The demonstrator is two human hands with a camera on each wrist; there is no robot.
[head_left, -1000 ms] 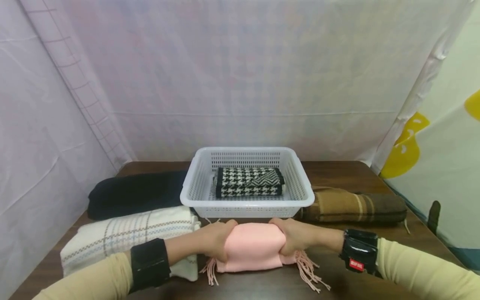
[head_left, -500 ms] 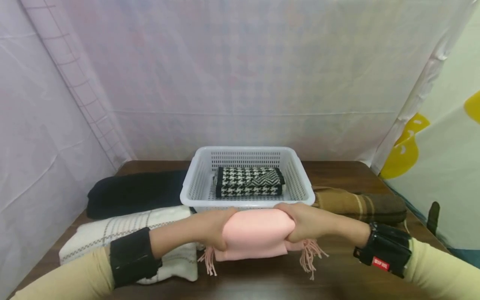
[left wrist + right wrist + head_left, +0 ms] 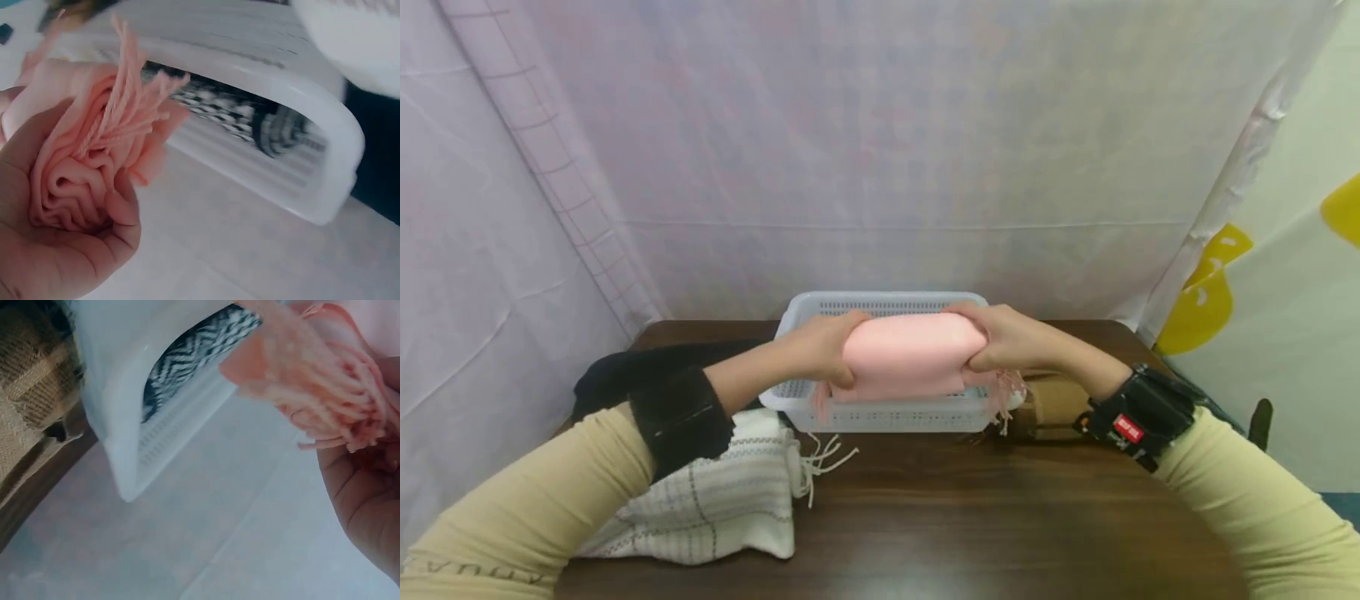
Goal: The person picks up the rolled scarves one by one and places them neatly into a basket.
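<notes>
A folded pink scarf (image 3: 910,357) with fringed ends is held up over the white plastic basket (image 3: 895,417). My left hand (image 3: 823,346) grips its left end; the left wrist view shows the fingers curled round the rolled layers, fringe (image 3: 122,106) dangling beside them. At the other end my right hand (image 3: 1003,337) holds the scarf, and its fringe (image 3: 340,394) hangs by the palm. Inside the basket lies a black-and-white patterned scarf (image 3: 225,115), seen in both wrist views but hidden behind the pink scarf in the head view.
Left of the basket are a black folded cloth (image 3: 625,371) and a white striped scarf (image 3: 722,500) with loose fringe. A brown plaid scarf (image 3: 1052,408) lies to the right, partly behind my right arm. White sheeting (image 3: 880,167) hangs behind the brown table (image 3: 940,508).
Both hands have lifted the pink scarf off the table and carried it forward, from in front of the basket to above it. The basket has stayed in place.
</notes>
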